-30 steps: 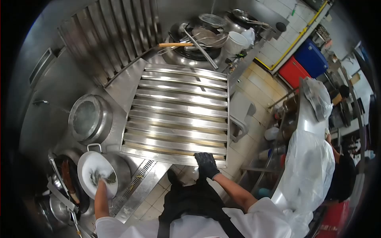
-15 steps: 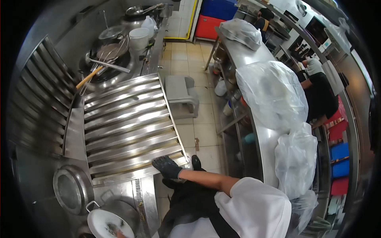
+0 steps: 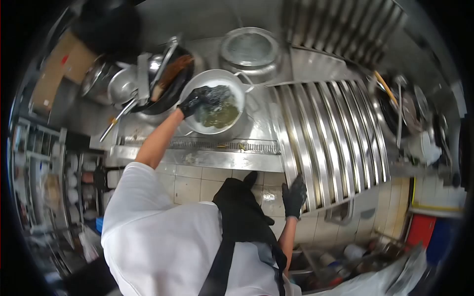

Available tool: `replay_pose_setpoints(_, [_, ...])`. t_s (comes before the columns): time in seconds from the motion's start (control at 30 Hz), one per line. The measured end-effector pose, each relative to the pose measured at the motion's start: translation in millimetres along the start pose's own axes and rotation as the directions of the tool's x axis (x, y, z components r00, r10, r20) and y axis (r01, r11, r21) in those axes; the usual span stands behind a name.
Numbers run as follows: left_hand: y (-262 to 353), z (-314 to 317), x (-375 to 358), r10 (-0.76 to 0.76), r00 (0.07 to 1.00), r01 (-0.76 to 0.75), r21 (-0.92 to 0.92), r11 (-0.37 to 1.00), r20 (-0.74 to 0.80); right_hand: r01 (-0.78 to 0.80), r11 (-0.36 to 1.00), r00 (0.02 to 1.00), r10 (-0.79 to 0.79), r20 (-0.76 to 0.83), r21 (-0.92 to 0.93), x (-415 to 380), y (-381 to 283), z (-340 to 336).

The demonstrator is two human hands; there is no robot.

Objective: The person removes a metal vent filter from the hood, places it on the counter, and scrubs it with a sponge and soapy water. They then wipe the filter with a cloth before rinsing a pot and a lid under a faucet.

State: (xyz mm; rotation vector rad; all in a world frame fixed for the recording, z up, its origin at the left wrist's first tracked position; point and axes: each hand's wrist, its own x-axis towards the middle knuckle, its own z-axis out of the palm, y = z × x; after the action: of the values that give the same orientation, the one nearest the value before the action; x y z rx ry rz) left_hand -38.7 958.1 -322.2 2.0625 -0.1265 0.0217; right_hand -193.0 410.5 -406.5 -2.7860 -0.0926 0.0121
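Steel pot (image 3: 213,106), pale inside and holding a shallow pool of greenish, murky water, sits on the wet counter (image 3: 217,158) just behind a slotted drain channel (image 3: 222,144), a spot where spill from it would likely run off rather than pool. Into it reaches the left hand (image 3: 193,101), black-gloved, its fingers curled down over something dark and crumpled against the inner wall, probably a scrubbing pad (image 3: 213,93), though the glove and the dark mass blend so I cannot tell how tightly it is gripped. The arm comes in low and straight from a white sleeve, which suits pressing down and round inside the pot. Just beside the pot on its left lies a dark wok (image 3: 170,89) with brownish residue and utensils (image 3: 148,84) leaning across it, stacked close as if waiting their turn; behind the pot stands a round lidded vessel (image 3: 249,49). To the right a ribbed steel rack (image 3: 328,140) slopes across the counter. The right hand (image 3: 295,196), also gloved, rests with fingers spread flat on the near corner of that rack, holding nothing, seemingly as a brace while the body leans toward the pot. Tiled floor (image 3: 192,185) shows below, with a black apron (image 3: 242,217) hanging over it
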Motion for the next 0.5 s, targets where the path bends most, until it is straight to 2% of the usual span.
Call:
replay_pose_setpoints(0.03, [10, -6, -2, -0.001, 1.000, 0.001, -0.001, 1.000, -0.028, -0.063, 0.998, 0.995, 0.061, 0.076, 0.030, 0, -6, -9])
replay_pose_setpoints(0.13, [21, -3, -12, -0.041, 0.990, -0.004, -0.325, 0.946, -0.132, -0.005, 0.999, 0.995, 0.001, 0.097, 0.037, 11, -10, -21])
replay_pose_setpoints(0.2, [31, -5, -14, -0.081, 0.980, -0.028, -0.530, 0.848, -0.180, 0.076, 0.993, 0.986, -0.060, 0.156, -0.094, 34, -45, -56])
replay_pose_setpoints(0.23, [50, -7, -13, -0.090, 0.978, -0.025, -0.539, 0.842, -0.186, 0.083, 0.991, 0.984, -0.065, 0.165, -0.104, 45, -63, -67])
replay_pose_setpoints(0.3, [88, -12, -13, 0.084, 0.958, -0.132, -0.161, 0.978, -0.273, 0.269, 0.936, 0.961, -0.275, -0.006, 0.226, 65, -99, -84])
replay_pose_setpoints(0.33, [38, -21, -6, 0.098, 0.943, -0.222, -0.381, 0.897, -0.317, 0.269, 0.938, 0.961, -0.276, 0.002, 0.218, 73, -117, -91])
replay_pose_setpoints(0.37, [57, -22, -7, 0.094, 0.943, -0.220, -0.388, 0.895, -0.319, 0.291, 0.891, 0.949, -0.316, 0.014, 0.349, 82, -133, -96])
replay_pose_setpoints(0.4, [77, -25, -7, 0.269, 0.897, -0.283, 0.012, 0.959, -0.350, 0.302, 0.827, 0.936, -0.353, 0.020, 0.475, 87, -142, -98])
replay_pose_setpoints(0.43, [99, -25, -7, 0.439, 0.846, -0.302, 0.407, 0.862, -0.302, 0.293, 0.832, 0.938, -0.344, 0.025, 0.472, 90, -145, -97])
replay_pose_setpoints(0.47, [105, -22, -6, 0.293, 0.895, -0.341, -0.094, 0.935, -0.335, 0.367, 0.855, 0.923, -0.385, -0.024, 0.366, 91, -145, -96])
replay_pose_setpoints(0.5, [100, -22, 0, 0.288, 0.902, -0.337, -0.106, 0.936, -0.320, 0.427, 0.868, 0.903, -0.425, -0.064, 0.253, 90, -144, -95])
